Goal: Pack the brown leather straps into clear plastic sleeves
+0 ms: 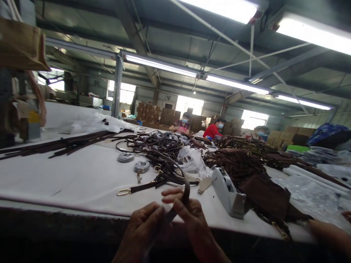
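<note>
Near the table's front edge, my left hand (145, 224) is closed on the lower end of a dark strap (187, 188). Just right of it, my right hand (192, 215) pinches the same strap between thumb and fingers, and the strap curves up from there toward the pile. Beyond my hands lies a tangled heap of dark straps (167, 168). A strap with a gold clasp (124, 191) points left on the white table. Two grey coiled rolls (142, 166) sit left of the heap.
A grey tape dispenser (229, 193) stands right of my hands. Brown fabric pieces (263, 193) are piled beyond it, with plastic bags (315, 193) farther right. Another person's hand (326, 232) reaches in at the right edge. Long dark strips (74, 142) lie left; masked people sit behind.
</note>
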Tool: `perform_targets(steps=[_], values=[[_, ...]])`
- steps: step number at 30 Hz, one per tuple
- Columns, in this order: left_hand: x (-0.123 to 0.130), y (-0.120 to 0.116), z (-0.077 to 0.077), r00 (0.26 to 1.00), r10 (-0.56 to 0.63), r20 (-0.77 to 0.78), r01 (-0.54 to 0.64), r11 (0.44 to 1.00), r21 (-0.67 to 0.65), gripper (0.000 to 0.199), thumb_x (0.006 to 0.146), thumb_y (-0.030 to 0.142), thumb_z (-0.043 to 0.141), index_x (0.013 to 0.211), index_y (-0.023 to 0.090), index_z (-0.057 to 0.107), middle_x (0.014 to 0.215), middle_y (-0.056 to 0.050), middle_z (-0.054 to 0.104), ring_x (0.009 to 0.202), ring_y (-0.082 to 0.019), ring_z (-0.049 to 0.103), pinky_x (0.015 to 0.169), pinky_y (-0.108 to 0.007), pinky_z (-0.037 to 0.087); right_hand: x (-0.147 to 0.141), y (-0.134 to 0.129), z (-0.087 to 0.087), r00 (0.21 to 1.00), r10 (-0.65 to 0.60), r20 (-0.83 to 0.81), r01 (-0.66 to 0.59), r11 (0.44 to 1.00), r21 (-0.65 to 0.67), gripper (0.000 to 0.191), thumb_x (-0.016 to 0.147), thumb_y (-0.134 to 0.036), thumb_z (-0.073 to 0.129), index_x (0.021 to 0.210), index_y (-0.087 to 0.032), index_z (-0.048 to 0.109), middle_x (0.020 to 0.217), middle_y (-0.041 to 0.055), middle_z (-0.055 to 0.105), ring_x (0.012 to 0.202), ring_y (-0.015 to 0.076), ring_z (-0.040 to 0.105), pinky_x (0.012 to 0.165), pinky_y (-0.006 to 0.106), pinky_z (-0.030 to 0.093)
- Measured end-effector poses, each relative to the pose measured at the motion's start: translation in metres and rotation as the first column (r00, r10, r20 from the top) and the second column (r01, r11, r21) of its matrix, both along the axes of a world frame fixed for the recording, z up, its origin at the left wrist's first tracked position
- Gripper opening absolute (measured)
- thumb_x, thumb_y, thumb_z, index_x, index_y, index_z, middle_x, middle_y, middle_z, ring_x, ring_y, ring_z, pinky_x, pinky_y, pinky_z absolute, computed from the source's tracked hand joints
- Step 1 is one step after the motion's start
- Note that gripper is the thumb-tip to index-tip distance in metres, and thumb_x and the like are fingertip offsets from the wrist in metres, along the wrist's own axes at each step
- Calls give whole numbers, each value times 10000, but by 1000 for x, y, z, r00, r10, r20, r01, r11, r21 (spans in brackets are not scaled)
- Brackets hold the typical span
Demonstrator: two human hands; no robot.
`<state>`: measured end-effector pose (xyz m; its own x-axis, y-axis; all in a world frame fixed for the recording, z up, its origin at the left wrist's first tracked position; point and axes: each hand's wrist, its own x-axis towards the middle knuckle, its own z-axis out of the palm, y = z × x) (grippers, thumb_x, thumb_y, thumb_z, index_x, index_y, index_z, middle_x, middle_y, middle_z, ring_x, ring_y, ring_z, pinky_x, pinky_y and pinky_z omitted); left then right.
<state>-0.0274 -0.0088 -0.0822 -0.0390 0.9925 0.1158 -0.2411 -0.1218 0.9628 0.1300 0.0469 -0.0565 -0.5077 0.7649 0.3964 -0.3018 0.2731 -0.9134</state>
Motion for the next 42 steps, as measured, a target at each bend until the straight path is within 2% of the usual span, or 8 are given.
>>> perform_targets(steps=[4,8,14,18,22,28,36,42], values=[[14,-11,10,998,55,-16,-54,996,64,537,808,704,742,747,176,673,586,-1,628,532,-132,508,526,-229,386,-9,5,8,991,95,-96,-115,967,-229,560,830,-613,800,1250,-246,757,1179,97,729,942,222,669,730,300,514],[21,-23,6,984,155,-86,-152,988,32,571,841,727,680,679,180,666,520,-10,601,505,-141,500,520,-240,361,-19,25,32,943,8,-333,-164,883,-441,518,777,-678,803,1098,-271,802,1157,82,749,962,224,662,718,297,528],[8,-32,24,975,213,-57,-208,975,78,471,773,687,768,788,219,719,784,-36,697,694,-208,589,640,-280,512,-19,-23,21,994,81,-78,-87,994,-73,344,856,-506,808,1055,-226,837,1272,112,695,1001,267,654,740,332,518],[15,-31,31,939,299,-167,-280,951,130,525,811,736,698,730,218,674,611,19,545,565,-156,476,509,-238,409,-21,-10,29,950,152,-272,-212,955,-206,581,835,-602,795,1305,-269,724,1238,106,729,1065,270,667,789,333,528],[15,-21,23,903,351,-249,-331,936,119,632,838,790,618,626,195,599,516,23,519,509,-130,442,493,-222,361,-24,24,48,902,104,-418,-244,923,-298,608,831,-737,702,1158,-231,778,1184,110,751,1044,251,667,755,311,532],[-4,3,46,971,193,-139,-182,979,92,537,703,701,797,818,182,722,622,-20,679,534,-181,584,502,-258,459,-34,6,29,989,141,-37,-140,990,26,512,898,-608,727,1252,-240,767,1013,64,746,707,158,594,619,274,447],[4,4,37,924,332,-187,-311,941,133,556,802,695,698,605,188,584,472,28,531,431,-105,408,444,-219,304,-22,71,61,908,16,-419,-188,909,-372,425,843,-597,771,1075,-241,779,1154,74,764,969,216,683,712,292,526],[-9,30,93,940,319,-120,-281,924,259,389,795,559,727,763,172,708,546,-13,646,514,-168,567,496,-250,426,-49,42,69,972,179,-150,-186,982,-34,378,876,-483,782,1102,-180,794,723,14,681,581,136,553,540,255,428]])
